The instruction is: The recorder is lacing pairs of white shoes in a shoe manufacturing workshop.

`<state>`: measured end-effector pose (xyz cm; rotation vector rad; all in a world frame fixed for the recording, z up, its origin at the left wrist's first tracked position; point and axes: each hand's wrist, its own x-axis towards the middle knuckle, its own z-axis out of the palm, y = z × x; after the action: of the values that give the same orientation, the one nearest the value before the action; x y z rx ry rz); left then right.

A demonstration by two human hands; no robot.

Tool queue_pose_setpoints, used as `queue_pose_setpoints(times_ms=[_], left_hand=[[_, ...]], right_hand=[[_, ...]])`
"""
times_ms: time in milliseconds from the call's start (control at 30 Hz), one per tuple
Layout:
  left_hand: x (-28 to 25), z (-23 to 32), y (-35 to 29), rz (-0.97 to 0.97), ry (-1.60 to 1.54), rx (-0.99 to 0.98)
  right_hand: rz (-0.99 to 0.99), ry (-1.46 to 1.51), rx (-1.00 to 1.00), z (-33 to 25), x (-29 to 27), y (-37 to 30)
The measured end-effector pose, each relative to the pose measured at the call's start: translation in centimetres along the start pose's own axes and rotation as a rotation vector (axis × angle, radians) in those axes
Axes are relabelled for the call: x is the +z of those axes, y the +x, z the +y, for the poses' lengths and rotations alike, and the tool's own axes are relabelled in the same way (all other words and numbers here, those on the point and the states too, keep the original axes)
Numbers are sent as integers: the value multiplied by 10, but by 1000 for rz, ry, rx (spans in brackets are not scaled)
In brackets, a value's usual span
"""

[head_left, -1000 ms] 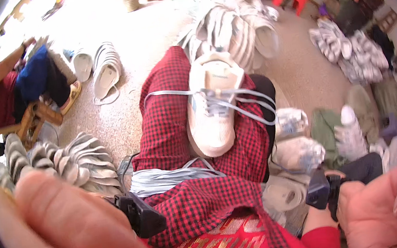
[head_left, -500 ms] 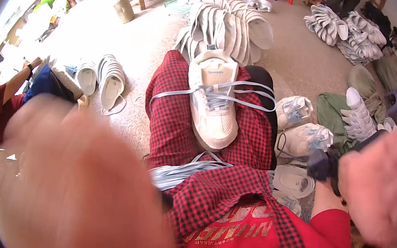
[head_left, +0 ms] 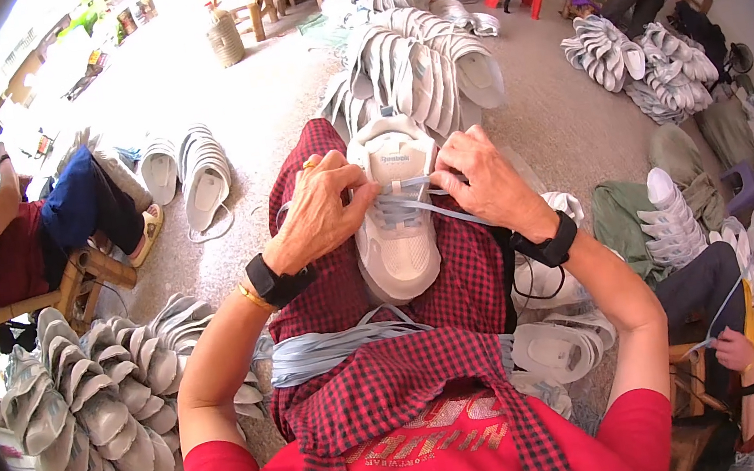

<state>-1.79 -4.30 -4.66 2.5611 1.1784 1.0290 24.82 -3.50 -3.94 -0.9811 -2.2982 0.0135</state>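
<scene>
Red-and-black checked cloth (head_left: pixel 375 398) covers the person's lap, and on the raised knee lies a white sneaker (head_left: pixel 396 219), toe toward the body; left of the lap a stack of white shoes (head_left: pixel 87 417) fans out on the floor; a bundle of pale blue laces (head_left: pixel 339 345) drapes across the thigh; the left hand (head_left: pixel 321 209) and right hand (head_left: pixel 479 179) flank the sneaker's tongue, each pinching an end of a pale blue lace (head_left: pixel 415 197) threaded through it.
</scene>
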Motion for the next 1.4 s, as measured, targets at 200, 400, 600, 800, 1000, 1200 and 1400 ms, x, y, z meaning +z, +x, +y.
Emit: queue_pose_setpoints(times_ms=[200, 400, 600, 800, 1000, 1200, 1400], left_hand=[[-5, -12, -6, 28, -302, -50], [-54, -59, -34, 165, -162, -308], [-81, -110, -65, 220, -132, -655], [-39, -68, -54, 243, 85, -379], [-21, -24, -26, 220, -24, -247], [-15, -9, -13, 132, 5, -112], [-10, -5, -8, 63, 8, -97]], right_hand=[[-19, 252, 124, 8, -1, 1], [10, 337, 210, 18, -3, 3], [134, 266, 169, 12, -8, 9], [-80, 217, -40, 4, -9, -4], [-91, 124, -74, -2, -6, -6], [-154, 128, -106, -6, -3, -11], [-117, 232, -35, 9, -1, -19]])
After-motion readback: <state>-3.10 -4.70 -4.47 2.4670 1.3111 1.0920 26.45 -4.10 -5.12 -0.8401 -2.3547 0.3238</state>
